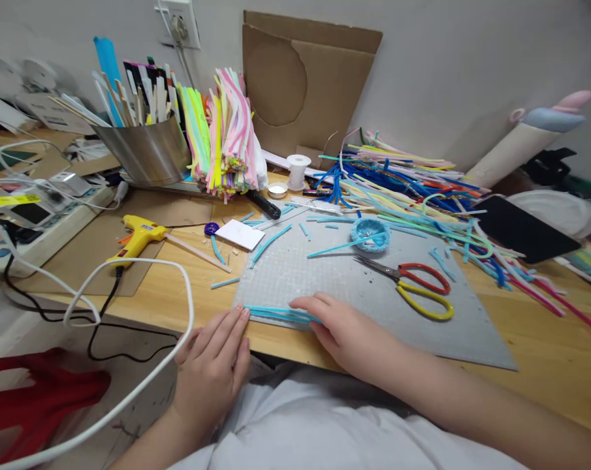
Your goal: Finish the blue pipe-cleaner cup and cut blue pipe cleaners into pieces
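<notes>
Several light-blue pipe cleaners (pixel 275 313) lie side by side along the front edge of a grey cutting mat (pixel 319 271). At their left ends rests my left hand (pixel 211 356), its fingers stretched out flat and the fingertips touching the ends. My right hand (pixel 341 329) bends around the right ends of the bundle, which run in under its fingers. Beyond it sits a small round light-blue pipe-cleaner piece (pixel 370 236) with one loose strand across it. Scissors (pixel 405 284) with one red and one yellow handle lie open on the mat, right of that piece.
A yellow glue gun (pixel 139 238) lies to the left, near a looping white cable (pixel 190 294). Behind are a metal container (pixel 151 153) of sticks and pens, bundled pastel pipe cleaners (pixel 226 137) and a cardboard sheet (pixel 319 85). Loose colored pipe cleaners (pixel 398 173) pile up at back right.
</notes>
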A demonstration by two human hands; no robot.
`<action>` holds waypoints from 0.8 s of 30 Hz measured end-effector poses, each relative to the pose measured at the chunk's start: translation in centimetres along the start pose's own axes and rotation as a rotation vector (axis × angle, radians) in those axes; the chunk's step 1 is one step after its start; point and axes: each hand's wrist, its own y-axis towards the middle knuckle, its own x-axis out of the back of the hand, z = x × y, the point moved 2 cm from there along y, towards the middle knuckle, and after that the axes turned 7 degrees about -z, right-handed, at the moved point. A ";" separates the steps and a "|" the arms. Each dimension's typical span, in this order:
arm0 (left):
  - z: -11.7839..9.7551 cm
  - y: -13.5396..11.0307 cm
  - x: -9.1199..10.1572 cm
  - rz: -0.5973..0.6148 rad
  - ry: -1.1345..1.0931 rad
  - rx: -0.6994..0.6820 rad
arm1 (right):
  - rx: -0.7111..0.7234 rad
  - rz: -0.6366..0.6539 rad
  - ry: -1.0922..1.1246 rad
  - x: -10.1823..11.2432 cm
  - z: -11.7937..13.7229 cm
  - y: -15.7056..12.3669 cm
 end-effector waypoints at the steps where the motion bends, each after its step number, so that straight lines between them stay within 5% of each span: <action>1: 0.0 0.0 0.0 -0.002 0.001 -0.005 | 0.014 0.011 -0.002 0.1 -0.2 -0.1; 11: -0.1 0.0 0.1 -0.005 0.008 -0.010 | 0.082 0.079 -0.282 1.4 -2.4 -1.2; 24: 0.6 -0.4 -0.4 0.003 0.036 -0.107 | 0.085 0.050 0.027 3.3 -4.5 -2.5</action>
